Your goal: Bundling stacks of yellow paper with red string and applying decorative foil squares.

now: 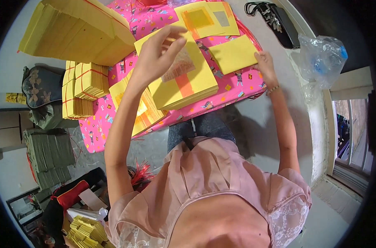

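My right hand (265, 66) pinches the right edge of a folded yellow paper sheet (234, 54), which lies on the pink patterned tablecloth (237, 84). Over a thick stack of yellow paper (192, 89) in the middle hovers my left hand (161, 51), its fingers loosely bent and the thumb apart, with nothing seen in it. The stack's top sheet has an orange strip and a printed, foil-like square, partly covered by my left hand. Left of this stack lies another pile of yellow paper (148, 113) with orange patches, partly behind my left forearm.
A tall yellow paper block (80, 33) stands at the far left, beside tied yellow bundles (90, 80). More yellow sheets (225, 18) with square patches lie at the back. A black bag with keys (276, 25) and a clear plastic bag (322, 56) are at the right.
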